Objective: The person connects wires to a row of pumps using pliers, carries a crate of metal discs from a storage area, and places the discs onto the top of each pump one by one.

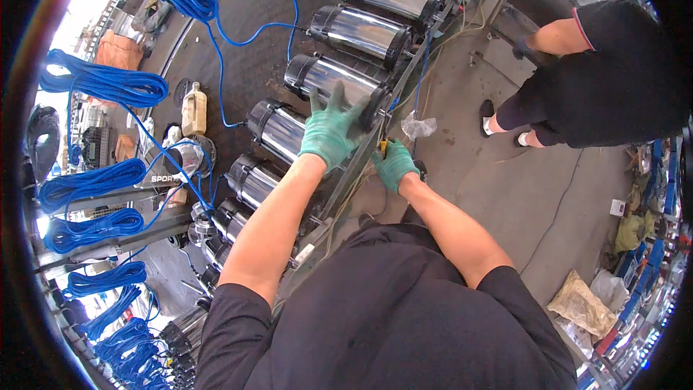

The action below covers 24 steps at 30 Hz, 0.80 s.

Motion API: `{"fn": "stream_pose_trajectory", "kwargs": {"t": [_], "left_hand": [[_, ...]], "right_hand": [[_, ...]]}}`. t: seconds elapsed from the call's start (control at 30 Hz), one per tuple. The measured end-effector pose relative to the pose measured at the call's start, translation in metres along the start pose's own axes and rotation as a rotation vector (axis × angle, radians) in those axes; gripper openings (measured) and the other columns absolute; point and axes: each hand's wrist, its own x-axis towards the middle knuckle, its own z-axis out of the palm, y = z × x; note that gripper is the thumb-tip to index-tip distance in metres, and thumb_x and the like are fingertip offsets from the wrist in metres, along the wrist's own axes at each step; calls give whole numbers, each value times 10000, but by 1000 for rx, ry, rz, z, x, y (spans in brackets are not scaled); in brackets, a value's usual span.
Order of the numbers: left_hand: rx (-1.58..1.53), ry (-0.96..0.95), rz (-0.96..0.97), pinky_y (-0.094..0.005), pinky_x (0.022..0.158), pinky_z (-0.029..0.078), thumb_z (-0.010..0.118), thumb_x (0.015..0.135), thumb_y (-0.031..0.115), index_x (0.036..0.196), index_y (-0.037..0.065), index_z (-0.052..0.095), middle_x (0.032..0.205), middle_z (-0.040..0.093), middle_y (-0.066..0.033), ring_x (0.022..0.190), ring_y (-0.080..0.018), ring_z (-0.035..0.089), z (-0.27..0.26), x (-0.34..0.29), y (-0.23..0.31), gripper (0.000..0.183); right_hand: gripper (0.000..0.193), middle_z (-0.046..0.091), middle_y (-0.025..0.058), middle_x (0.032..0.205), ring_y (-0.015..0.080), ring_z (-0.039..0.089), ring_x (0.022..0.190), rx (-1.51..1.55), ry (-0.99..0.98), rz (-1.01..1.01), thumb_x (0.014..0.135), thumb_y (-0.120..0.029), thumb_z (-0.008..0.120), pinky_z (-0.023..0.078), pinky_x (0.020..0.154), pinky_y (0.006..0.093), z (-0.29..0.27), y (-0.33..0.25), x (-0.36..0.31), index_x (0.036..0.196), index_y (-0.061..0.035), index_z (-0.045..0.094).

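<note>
My left hand (330,130), in a green glove, is spread over the end of a shiny steel cylinder with black end caps (336,81), which looks like a pump or motor. Its fingertips rest on the metal and the dark cap by the bench edge. My right hand (397,166), gloved too, is closed around a small tool with a yellow and black grip (383,146), just outside that edge. The tool's tip cannot be made out. A matching cylinder (278,130) lies close to my left wrist, and another cylinder (361,31) lies farther off in the row.
Blue cables run from the cylinders to hanging cable coils (105,79) at left. A cream bottle (194,110) stands on the dark bench. A metal rail (354,171) borders it. A person in black (613,76) stands at right. A sack (582,305) lies lower right.
</note>
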Motion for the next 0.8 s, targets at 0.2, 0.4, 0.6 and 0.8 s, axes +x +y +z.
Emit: {"fn": "stream_pose_trajectory", "kwargs": {"t": [0.2, 0.4, 0.6, 0.8], "left_hand": [[21, -37, -28, -624, 1232, 128, 779, 806, 433, 1517, 367, 440, 1618, 245, -250, 1495, -465, 239, -5, 0, 1, 790], [27, -11, -130, -677, 1171, 218, 739, 843, 470, 1546, 323, 397, 1654, 251, -140, 1497, -527, 172, -23, 28, 20, 796], [-66, 85, -109, -652, 1162, 274, 738, 849, 438, 1540, 301, 398, 1652, 254, -139, 1485, -550, 184, -26, 122, 30, 782], [-1, -31, -185, -555, 1229, 224, 761, 827, 421, 1540, 290, 419, 1638, 240, -228, 1477, -526, 229, -9, 175, 24, 802]], "right_hand": [[334, 667, 207, 1002, 360, 636, 897, 129, -20, -5, 947, -293, 631, 512, 826, 440, -2, 11, -5, 1069, 17, 635], [433, 671, 170, 885, 280, 653, 797, 462, -180, 276, 971, -390, 573, 533, 772, 402, -79, 32, -24, 1090, 20, 642], [512, 697, 196, 900, 341, 675, 838, 330, -142, 201, 989, -471, 506, 512, 772, 435, -148, -2, 72, 1034, 17, 655], [389, 688, 127, 799, 252, 653, 718, 144, -192, 136, 1009, -380, 524, 504, 689, 413, -130, 14, 136, 1010, -18, 666]]}}
